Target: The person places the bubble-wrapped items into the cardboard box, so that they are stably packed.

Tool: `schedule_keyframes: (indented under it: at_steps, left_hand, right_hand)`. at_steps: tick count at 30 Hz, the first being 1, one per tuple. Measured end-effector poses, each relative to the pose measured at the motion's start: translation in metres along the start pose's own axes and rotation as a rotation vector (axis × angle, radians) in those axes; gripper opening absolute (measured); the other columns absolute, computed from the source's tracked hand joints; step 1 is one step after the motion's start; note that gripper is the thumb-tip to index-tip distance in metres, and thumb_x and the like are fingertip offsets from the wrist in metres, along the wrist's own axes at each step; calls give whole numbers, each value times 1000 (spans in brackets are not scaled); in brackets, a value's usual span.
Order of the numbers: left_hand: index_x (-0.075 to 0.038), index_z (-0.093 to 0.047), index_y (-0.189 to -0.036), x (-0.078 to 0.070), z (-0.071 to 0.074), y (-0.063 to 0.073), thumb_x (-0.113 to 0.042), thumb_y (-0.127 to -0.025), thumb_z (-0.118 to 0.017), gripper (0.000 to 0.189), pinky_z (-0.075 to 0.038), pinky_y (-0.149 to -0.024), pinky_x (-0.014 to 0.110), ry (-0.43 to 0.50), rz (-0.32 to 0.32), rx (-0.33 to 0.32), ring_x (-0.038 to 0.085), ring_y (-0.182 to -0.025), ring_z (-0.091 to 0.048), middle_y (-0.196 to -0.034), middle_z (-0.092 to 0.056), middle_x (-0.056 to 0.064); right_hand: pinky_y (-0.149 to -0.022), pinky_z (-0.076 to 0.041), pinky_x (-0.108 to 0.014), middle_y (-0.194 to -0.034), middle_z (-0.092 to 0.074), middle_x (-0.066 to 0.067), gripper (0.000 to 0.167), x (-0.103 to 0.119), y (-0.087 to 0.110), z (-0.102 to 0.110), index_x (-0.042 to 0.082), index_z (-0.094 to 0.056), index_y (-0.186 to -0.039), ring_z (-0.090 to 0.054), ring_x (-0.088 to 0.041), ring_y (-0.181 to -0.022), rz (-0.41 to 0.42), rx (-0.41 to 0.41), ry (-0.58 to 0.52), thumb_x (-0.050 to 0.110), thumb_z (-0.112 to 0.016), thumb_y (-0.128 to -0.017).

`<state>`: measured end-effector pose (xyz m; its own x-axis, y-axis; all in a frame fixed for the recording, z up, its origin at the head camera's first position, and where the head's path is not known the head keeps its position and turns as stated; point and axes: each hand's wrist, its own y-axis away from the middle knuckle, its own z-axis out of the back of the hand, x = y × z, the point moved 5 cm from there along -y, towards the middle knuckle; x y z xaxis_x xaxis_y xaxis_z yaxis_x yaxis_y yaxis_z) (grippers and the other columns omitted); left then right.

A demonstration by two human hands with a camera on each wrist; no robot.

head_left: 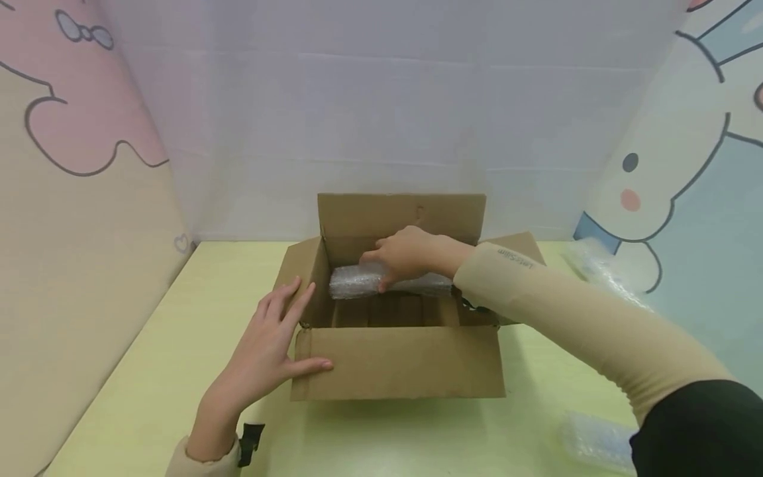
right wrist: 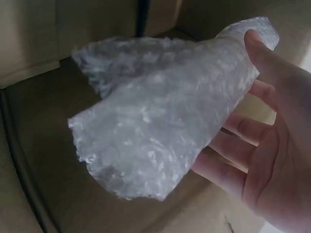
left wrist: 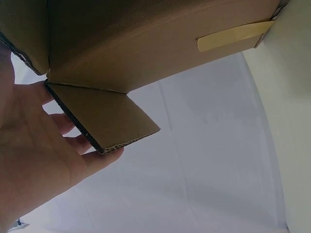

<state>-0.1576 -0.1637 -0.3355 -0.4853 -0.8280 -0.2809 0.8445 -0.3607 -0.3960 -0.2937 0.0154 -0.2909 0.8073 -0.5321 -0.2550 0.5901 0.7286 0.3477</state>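
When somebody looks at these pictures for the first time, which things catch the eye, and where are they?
The eye probably falls first on the open box on the table, around the centre of the head view. Inside the box, the right hand holds bubble wrap, while the left hand touches the left flap. Large cartoon figures stand out at both sides.

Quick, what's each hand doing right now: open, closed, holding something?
Left hand: open, touching the rectangular brown cardboard box.
Right hand: holding a clear, elongated bundle of plastic bubble wrap.
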Motion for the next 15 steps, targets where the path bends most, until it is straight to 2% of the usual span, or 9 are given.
schedule_keyframes:
  at_steps: [2,10,15]
  left_hand:
    - [-7,-29,-152,0,0,-1,-52,-64,-84,113,-34,-108,60,2,3,4,42,-136,-30,-154,-29,22]
    - [-8,-29,-152,1,0,-2,-51,-66,-83,111,-35,-108,59,14,17,19,41,-136,-30,-155,-28,21]
    - [-8,-28,-153,0,0,0,-51,-65,-84,113,-34,-108,60,29,35,34,41,-138,-28,-156,-26,20]
  right_hand:
    - [-76,-57,-42,-134,-59,-6,66,2,-6,-5,29,-40,-146,-65,-25,-106,14,23,21,59,-56,-89]
    - [-80,-57,-42,-127,-64,-6,66,10,-24,-21,26,-41,-146,-66,-24,-105,70,23,15,55,-59,-89]
    - [-81,-57,-40,-126,-65,-5,65,14,-32,-32,25,-41,-147,-67,-22,-96,99,33,-7,52,-60,-90]
